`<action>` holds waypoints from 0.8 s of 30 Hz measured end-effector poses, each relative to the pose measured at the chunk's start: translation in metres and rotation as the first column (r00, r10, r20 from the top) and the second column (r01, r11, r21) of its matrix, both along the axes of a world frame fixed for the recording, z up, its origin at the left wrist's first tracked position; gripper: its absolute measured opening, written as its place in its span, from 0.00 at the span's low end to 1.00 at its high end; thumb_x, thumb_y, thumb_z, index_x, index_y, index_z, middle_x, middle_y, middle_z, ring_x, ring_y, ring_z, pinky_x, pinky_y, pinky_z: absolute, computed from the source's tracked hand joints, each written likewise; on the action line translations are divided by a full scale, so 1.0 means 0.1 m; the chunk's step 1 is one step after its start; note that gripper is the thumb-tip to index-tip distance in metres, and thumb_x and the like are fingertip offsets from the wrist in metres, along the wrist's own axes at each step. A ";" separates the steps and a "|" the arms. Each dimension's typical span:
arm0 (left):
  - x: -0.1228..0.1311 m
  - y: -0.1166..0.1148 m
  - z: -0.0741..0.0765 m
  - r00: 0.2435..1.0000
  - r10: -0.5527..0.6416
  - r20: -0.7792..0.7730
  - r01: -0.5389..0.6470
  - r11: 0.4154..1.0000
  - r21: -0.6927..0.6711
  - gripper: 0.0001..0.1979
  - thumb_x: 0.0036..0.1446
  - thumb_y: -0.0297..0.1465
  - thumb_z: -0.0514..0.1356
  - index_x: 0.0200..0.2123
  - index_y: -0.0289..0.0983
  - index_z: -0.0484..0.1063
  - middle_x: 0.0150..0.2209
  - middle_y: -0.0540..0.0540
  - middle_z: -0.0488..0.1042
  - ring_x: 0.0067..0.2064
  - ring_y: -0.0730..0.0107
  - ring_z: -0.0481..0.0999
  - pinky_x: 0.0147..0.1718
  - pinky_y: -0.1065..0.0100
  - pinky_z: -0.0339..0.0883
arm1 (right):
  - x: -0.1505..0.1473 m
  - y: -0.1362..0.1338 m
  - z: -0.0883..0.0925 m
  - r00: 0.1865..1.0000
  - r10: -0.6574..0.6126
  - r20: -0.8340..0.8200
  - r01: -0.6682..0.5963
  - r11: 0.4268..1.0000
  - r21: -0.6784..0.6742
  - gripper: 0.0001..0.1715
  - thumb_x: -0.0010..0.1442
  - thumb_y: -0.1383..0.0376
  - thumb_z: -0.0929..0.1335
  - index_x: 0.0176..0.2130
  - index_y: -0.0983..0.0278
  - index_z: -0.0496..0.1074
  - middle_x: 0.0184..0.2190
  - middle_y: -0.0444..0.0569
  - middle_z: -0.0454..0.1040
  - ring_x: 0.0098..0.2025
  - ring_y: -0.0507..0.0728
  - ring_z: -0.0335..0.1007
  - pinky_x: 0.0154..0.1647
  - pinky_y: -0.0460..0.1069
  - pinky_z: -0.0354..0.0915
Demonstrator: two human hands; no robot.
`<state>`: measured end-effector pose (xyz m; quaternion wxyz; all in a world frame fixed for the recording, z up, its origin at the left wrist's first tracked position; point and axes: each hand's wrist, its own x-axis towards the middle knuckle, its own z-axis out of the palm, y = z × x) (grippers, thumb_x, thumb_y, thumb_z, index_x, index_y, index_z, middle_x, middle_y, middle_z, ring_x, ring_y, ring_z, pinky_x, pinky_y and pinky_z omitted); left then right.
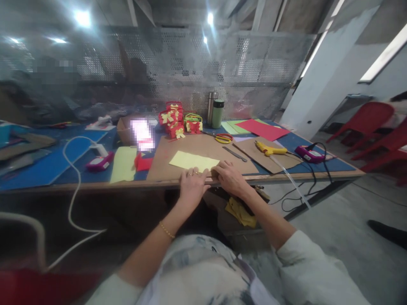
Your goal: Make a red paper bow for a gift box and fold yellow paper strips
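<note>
A strip of pale yellow paper (192,161) lies on a brown cardboard sheet (165,148) near the table's front edge. My left hand (193,186), with rings on a finger, has its fingers bent and pressed onto the paper's near edge. Close beside it, my right hand (231,177) pinches the paper's near right corner. Both sets of fingertips almost meet there, and they hide that part of the paper. Past the right hand lie a grey blade-like tool (234,153) and scissors (224,138) with yellow and red handles.
A yellow glue gun (270,149) rests on cardboard at the right, its cord running to a purple box (310,153). Red paper (262,128), a green bottle (218,114) and red bow-decorated crafts (173,120) stand or lie behind. A phone (142,133) leans at left, near a white cable (71,182).
</note>
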<state>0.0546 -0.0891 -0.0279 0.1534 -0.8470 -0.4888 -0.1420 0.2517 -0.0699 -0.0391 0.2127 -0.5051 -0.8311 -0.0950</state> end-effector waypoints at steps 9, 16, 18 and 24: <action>0.01 0.01 -0.02 1.000 -0.006 0.014 0.006 1.000 -0.005 0.30 0.61 0.41 0.68 0.64 0.41 0.70 0.52 0.34 0.75 0.54 0.46 0.71 0.56 0.51 0.61 | 0.01 -0.06 0.02 0.999 -0.042 0.027 0.041 0.999 0.020 0.14 0.62 0.76 0.63 0.38 0.64 0.76 0.40 0.56 0.75 0.46 0.62 0.64 0.46 0.54 0.55; 0.02 0.01 -0.04 1.000 0.003 0.023 -0.002 1.000 -0.013 0.30 0.61 0.41 0.68 0.65 0.42 0.69 0.53 0.35 0.75 0.55 0.47 0.70 0.57 0.52 0.61 | -0.06 -0.08 0.04 0.997 -0.054 0.061 0.053 0.998 0.020 0.11 0.63 0.74 0.64 0.36 0.64 0.76 0.38 0.57 0.75 0.45 0.62 0.64 0.48 0.55 0.54; 0.02 0.02 -0.05 1.000 0.002 0.025 -0.002 1.000 -0.007 0.30 0.61 0.41 0.68 0.64 0.43 0.70 0.53 0.36 0.75 0.55 0.48 0.70 0.56 0.52 0.60 | -0.02 -0.05 0.07 0.999 -0.043 0.015 0.043 0.999 -0.015 0.13 0.62 0.74 0.64 0.36 0.64 0.78 0.38 0.56 0.75 0.46 0.62 0.65 0.49 0.55 0.54; 0.01 0.04 -0.06 0.999 -0.009 0.036 0.009 1.000 0.004 0.29 0.62 0.41 0.67 0.64 0.42 0.70 0.54 0.34 0.75 0.56 0.48 0.70 0.58 0.52 0.59 | 0.14 0.22 0.34 0.957 -0.071 -0.280 -0.020 0.951 -0.310 0.17 0.62 0.71 0.62 0.39 0.64 0.81 0.39 0.50 0.80 0.40 0.56 0.71 0.42 0.48 0.61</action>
